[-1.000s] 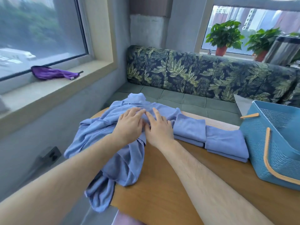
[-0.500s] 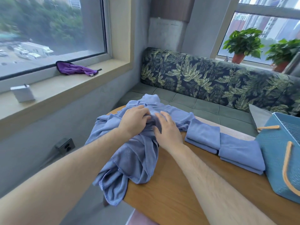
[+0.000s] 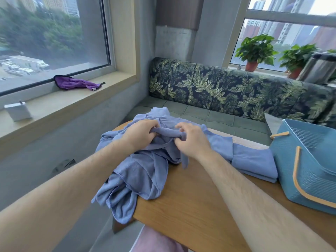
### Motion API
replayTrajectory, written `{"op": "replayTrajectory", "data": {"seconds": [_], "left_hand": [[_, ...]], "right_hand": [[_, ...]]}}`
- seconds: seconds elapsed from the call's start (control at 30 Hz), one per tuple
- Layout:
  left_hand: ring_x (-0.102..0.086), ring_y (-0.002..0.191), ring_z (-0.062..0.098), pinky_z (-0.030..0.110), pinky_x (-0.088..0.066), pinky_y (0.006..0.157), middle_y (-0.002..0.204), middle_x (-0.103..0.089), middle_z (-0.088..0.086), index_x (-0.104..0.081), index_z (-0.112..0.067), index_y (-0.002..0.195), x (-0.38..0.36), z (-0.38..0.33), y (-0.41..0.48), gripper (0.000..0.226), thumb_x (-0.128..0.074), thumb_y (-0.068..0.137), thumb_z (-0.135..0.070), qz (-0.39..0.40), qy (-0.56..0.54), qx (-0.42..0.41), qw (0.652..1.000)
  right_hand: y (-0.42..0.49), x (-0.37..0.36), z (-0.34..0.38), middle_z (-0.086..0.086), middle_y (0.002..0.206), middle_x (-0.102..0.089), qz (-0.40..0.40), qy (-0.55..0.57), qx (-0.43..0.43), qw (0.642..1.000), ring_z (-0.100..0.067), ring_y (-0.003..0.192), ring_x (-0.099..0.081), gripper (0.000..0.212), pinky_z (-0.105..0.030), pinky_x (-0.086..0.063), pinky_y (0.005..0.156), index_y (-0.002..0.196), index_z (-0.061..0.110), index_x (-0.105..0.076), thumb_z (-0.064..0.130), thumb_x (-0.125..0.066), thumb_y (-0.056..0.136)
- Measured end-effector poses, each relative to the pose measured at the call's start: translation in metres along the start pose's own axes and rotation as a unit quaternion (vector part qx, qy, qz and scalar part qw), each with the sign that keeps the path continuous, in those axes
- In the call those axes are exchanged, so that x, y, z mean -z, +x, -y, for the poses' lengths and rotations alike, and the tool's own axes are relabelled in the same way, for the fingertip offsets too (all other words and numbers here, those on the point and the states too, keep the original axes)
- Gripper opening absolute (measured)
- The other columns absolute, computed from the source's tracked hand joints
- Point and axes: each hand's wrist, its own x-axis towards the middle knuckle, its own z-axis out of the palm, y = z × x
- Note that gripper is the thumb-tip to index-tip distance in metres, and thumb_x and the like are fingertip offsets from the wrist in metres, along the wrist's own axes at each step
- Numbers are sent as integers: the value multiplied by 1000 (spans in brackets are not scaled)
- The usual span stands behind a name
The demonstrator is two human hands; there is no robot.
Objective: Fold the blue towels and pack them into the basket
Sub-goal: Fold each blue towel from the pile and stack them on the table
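Note:
A heap of crumpled blue towels (image 3: 140,171) lies on the left end of the wooden table (image 3: 196,200) and hangs over its edge. My left hand (image 3: 141,132) grips a bunched fold at the top of the heap. My right hand (image 3: 192,140) pinches the same fold just to the right. Two folded blue towels (image 3: 252,160) lie side by side to the right of the heap. The blue basket (image 3: 307,166) with orange handles stands at the table's right end, beside the folded towels; I see nothing in the part of its inside that shows.
A leaf-patterned bench (image 3: 236,95) runs behind the table. On the window sill to the left lie a purple cloth (image 3: 76,83) and a small white box (image 3: 18,111). Potted plants (image 3: 254,50) and a metal bin (image 3: 320,68) stand at the back right.
Both hands went from lying flat on the heap to curling round a fold of towel and lifting it slightly. The view has shifted up and to the left.

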Motion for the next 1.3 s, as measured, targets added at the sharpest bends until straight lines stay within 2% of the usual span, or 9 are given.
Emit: {"op": "replayTrajectory", "data": {"seconds": [0.17, 0.33, 0.5, 0.63, 0.77, 1.03, 1.13, 1.23, 1.3], "left_hand": [[-55, 92, 13, 28, -37, 72, 89, -63, -12, -67, -23, 92, -1, -2, -9, 18, -55, 84, -12, 8, 2, 8, 1000], [-54, 100, 20, 37, -46, 85, 96, -62, -8, -69, -26, 93, 0, 15, -34, 27, -50, 75, -18, 102, 25, 60, 993], [-41, 123, 33, 45, -39, 104, 128, -50, 5, -60, -16, 124, -7, 35, -50, 47, -63, 78, -15, 50, -16, 131, 990], [-55, 95, 28, 37, -45, 82, 96, -53, 3, -54, -13, 98, -1, 42, -52, 30, -58, 84, -40, 55, 37, 249, 966], [-51, 73, 24, 38, -45, 67, 72, -56, 10, -47, -15, 61, 10, 41, -53, 24, -57, 81, -23, 90, -48, 253, 962], [-47, 64, 18, 31, -35, 57, 75, -56, -3, -48, -14, 77, 29, 48, -54, 13, -54, 87, -19, -70, -140, 343, 926], [-47, 56, 23, 28, -44, 56, 60, -55, 2, -62, -8, 67, 34, 56, -48, 24, -47, 84, -12, -61, -232, 408, 881], [-61, 62, 27, 37, -61, 75, 72, -62, 14, -66, -3, 78, 33, 54, -45, 19, -48, 80, -4, -72, -405, 489, 769], [-61, 61, 27, 40, -62, 74, 75, -61, 15, -61, -4, 76, 30, 53, -45, 13, -52, 84, -1, -86, -443, 486, 749]], "right_hand": [[-16, -8, 5, 21, 102, -64, 96, -12, -5, 995, -6, 99, -56, 37, -32, -45, 84, 102, 42, -67, 70, -56, 80], [-15, -28, 15, 17, 63, -61, 208, 48, -30, 977, -2, 63, -54, 33, -24, -45, 65, 73, 21, -68, 49, -64, 91], [-4, -52, 21, 4, 118, -64, 107, 56, 4, 993, -14, 114, -58, 22, -32, -45, 96, 111, 26, -66, 41, -54, 99], [10, -61, 41, 8, 128, -62, 131, 42, -21, 990, -14, 116, -57, 57, -39, -49, 98, 123, 33, -63, 73, -49, 85], [21, -68, 46, 11, 89, -70, 174, 3, -31, 984, -13, 88, -64, 19, -41, -57, 83, 82, 27, -69, 44, -64, 89], [47, -71, 37, -10, 124, -59, 140, 4, -146, 979, -32, 116, -54, 38, -41, -47, 91, 123, 13, -56, 41, -50, 98], [60, -73, 42, -2, 74, -47, 141, 16, -176, 974, -20, 65, -43, 31, -32, -35, 57, 69, 22, -38, 29, -56, 93], [65, -72, 47, 0, 64, -39, 167, 36, -178, 969, -18, 59, -34, 32, -29, -28, 52, 62, 19, -35, 15, -51, 89], [64, -71, 48, 1, 68, -45, 154, 57, -170, 972, -18, 64, -40, 25, -31, -36, 59, 65, 21, -42, 22, -50, 89]]}}
